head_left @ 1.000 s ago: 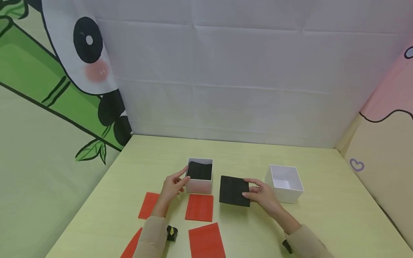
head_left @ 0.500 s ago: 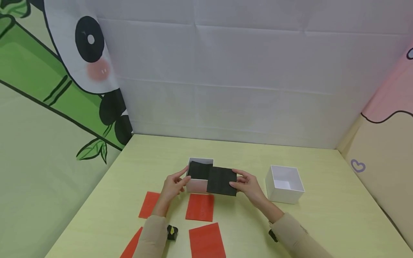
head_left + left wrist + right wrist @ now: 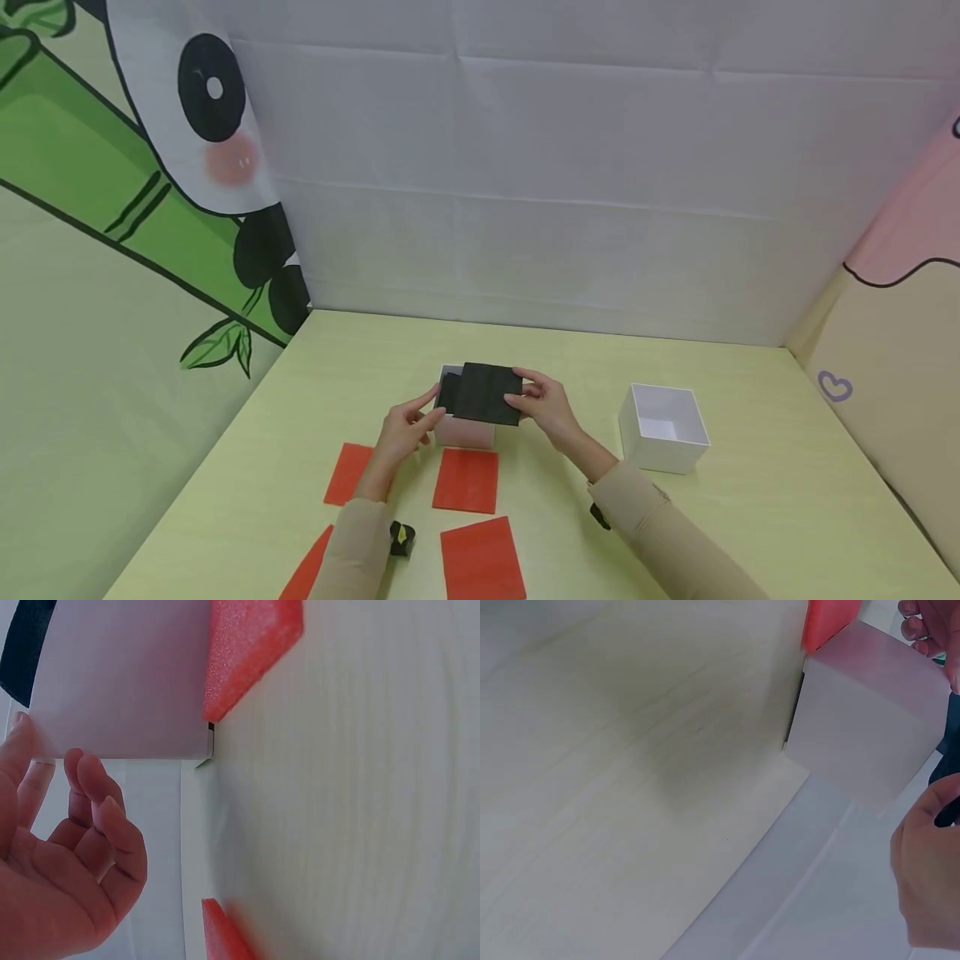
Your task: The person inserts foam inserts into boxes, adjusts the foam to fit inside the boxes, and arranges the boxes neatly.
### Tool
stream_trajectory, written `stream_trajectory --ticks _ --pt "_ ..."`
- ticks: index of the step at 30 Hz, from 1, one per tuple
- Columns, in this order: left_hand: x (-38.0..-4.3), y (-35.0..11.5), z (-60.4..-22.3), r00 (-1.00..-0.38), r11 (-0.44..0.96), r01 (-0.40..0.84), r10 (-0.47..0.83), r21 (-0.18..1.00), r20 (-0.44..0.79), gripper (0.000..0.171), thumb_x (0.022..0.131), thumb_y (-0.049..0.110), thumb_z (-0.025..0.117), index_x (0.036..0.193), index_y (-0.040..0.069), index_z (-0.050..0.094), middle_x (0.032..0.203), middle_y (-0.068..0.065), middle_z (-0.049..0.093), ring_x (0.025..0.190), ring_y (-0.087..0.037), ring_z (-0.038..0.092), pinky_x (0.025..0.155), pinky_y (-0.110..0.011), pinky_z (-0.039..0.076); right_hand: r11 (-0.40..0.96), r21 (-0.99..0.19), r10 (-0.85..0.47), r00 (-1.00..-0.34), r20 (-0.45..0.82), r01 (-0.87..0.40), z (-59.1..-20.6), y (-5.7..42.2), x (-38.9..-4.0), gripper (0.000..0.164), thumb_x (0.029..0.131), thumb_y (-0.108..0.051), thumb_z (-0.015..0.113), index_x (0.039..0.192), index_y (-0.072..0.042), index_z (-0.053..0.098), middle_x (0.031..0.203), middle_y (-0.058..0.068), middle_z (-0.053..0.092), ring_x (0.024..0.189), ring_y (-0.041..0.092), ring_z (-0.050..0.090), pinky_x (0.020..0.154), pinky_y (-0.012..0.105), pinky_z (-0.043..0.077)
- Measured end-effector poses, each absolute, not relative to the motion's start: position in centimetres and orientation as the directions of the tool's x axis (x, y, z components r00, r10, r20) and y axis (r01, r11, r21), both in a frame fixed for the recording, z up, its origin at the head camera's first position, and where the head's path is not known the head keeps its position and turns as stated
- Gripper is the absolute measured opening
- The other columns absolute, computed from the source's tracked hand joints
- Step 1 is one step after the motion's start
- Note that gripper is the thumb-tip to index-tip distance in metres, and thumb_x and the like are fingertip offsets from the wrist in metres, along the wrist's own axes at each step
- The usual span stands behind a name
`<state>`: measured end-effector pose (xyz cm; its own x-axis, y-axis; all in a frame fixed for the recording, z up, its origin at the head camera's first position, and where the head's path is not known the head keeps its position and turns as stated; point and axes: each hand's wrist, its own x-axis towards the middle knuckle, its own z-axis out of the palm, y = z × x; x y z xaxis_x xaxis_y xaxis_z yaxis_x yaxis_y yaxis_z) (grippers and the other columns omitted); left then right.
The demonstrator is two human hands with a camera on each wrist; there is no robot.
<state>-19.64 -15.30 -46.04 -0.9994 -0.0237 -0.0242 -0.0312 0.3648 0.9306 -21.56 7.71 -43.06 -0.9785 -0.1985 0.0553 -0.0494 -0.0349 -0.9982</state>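
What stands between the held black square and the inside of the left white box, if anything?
Another black piece lies inside the left white box; the left hand only touches its left side. Nothing else visible blocks the held black square.

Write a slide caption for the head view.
Right grip holds a flat, square black piece over an open, square white box, left grip at its side.

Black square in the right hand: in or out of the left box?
Out: in the head view, the right hand holds the black square over the box, covering part of its rim.
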Motion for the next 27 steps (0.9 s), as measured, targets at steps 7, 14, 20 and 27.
stream_trajectory --ticks 7,14,20,27 --pt "-19.7 -15.5 -46.2 -1.000 0.350 -0.015 -0.021 0.937 -0.008 0.049 0.082 0.026 0.065 0.129 0.019 0.050 0.067 -0.006 0.051 0.051 -0.021 0.049 0.043 -0.023 0.034 0.051 -0.997 -0.159 -0.986 0.055 -0.064 -42.4 6.1 -22.5 0.048 0.077 0.009 0.063 0.123 0.004 0.050 0.085 0.016 0.061 0.060 0.012 0.057 0.056 0.029 0.050" --pt "-19.8 -15.7 -46.3 -1.000 0.338 0.018 -0.001 0.941 0.020 0.048 0.083 0.024 0.064 0.128 0.017 0.051 0.065 -0.005 0.052 0.049 -0.018 0.049 0.042 -0.023 0.034 0.162 -0.982 -0.135 -0.988 0.070 -0.092 -42.0 5.5 -23.1 0.048 0.077 0.006 0.065 0.123 0.002 0.052 0.086 0.013 0.055 0.062 0.012 0.054 0.059 0.035 0.050" --pt "-19.3 -15.6 -45.4 -1.000 0.335 0.011 -0.002 0.942 0.012 0.047 0.084 0.021 0.063 0.129 0.015 0.050 0.065 -0.008 0.052 0.049 -0.019 0.049 0.043 -0.023 0.034 0.190 -0.977 -0.138 -0.988 0.067 -0.093 -42.1 5.2 -23.4 0.048 0.078 0.005 0.064 0.123 0.003 0.051 0.090 0.016 0.056 0.065 0.015 0.057 0.058 0.033 0.050" --pt "-19.3 -16.5 -46.2 -1.000 0.354 0.009 -0.001 0.935 0.010 0.048 0.084 0.024 0.063 0.129 0.019 0.050 0.067 -0.007 0.052 0.050 -0.018 0.049 0.044 -0.023 0.035 0.246 -0.964 -0.142 -0.988 0.067 -0.101 -42.4 3.9 -22.7 0.047 0.077 0.002 0.066 0.122 0.001 0.053 0.091 0.016 0.055 0.071 0.017 0.055 0.062 0.034 0.050"
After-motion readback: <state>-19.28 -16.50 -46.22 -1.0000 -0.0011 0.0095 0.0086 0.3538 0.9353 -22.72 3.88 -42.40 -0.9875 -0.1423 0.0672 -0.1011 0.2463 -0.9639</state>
